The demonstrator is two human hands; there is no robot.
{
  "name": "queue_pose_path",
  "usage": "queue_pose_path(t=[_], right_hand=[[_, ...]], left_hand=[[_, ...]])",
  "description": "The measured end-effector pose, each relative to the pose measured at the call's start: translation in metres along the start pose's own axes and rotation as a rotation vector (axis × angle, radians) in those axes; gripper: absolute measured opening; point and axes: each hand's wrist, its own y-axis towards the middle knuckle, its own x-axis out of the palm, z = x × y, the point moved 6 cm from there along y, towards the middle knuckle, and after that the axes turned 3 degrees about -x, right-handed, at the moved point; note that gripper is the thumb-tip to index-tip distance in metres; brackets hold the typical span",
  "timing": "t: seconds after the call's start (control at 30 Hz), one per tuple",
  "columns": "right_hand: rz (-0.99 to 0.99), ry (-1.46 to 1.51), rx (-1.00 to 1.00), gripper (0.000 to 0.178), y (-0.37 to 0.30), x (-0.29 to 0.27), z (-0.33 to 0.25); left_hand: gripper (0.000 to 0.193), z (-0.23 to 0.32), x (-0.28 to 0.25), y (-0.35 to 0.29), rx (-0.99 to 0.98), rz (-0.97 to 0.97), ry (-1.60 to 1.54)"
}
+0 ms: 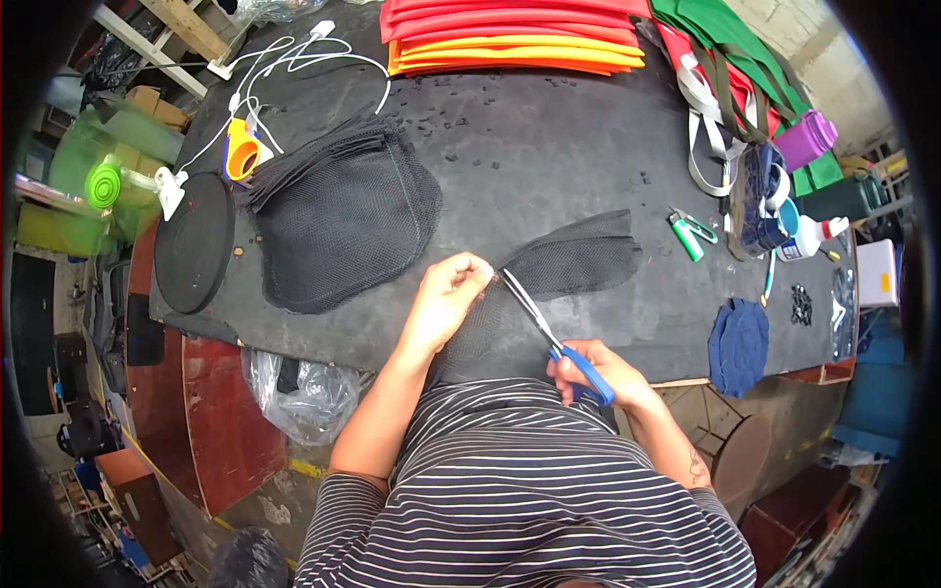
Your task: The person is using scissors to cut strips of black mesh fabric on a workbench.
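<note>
My right hand [597, 370] grips a pair of scissors [585, 372] by their blue handles. The metal blades point up and left, their tips close to my left hand's fingertips. With thumb and fingers pinched together, my left hand [453, 296] holds an edge of a piece of black mesh fabric [573, 257]. Part of that mesh lies on the dark table, and part hangs down toward my striped shirt. Left of my hands rests a stack of black mesh pieces [343, 220] with rounded corners.
Folded red and orange fabric [515, 39] is stacked at the far edge. To the right lie a green lighter [687, 238], dark blue cloth [738, 347] and a white bottle [810, 236]. A yellow tape holder [242, 152], white cable [323, 57] and green fan [104, 182] are on the left.
</note>
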Motion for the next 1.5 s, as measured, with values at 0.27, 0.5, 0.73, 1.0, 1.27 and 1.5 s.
queue_pose_path(t=[0.27, 0.5, 0.73, 1.0, 1.27, 1.5], right_hand=[[0.086, 0.039, -0.013, 0.033, 0.016, 0.007, -0.012], [0.140, 0.021, -0.006, 0.031, 0.021, 0.006, -0.015], [0.115, 0.004, -0.074, 0.031, 0.025, 0.007, -0.013], [0.189, -0.033, -0.038, 0.026, 0.026, 0.003, -0.010], [0.145, 0.012, -0.093, 0.025, 0.026, 0.008, -0.009], [0.088, -0.081, -0.054, 0.033, 0.025, 0.011, -0.012]], left_hand=[[0.016, -0.002, -0.001, -0.003, -0.128, -0.050, -0.101], [0.018, 0.001, -0.002, -0.003, -0.166, -0.067, -0.137], [0.019, -0.001, -0.002, -0.003, -0.194, -0.067, -0.111], [0.019, -0.004, 0.000, -0.002, -0.178, -0.046, -0.124], [0.017, -0.004, -0.005, -0.001, -0.170, -0.009, -0.115], [0.016, 0.000, -0.004, -0.001, -0.106, 0.012, -0.103]])
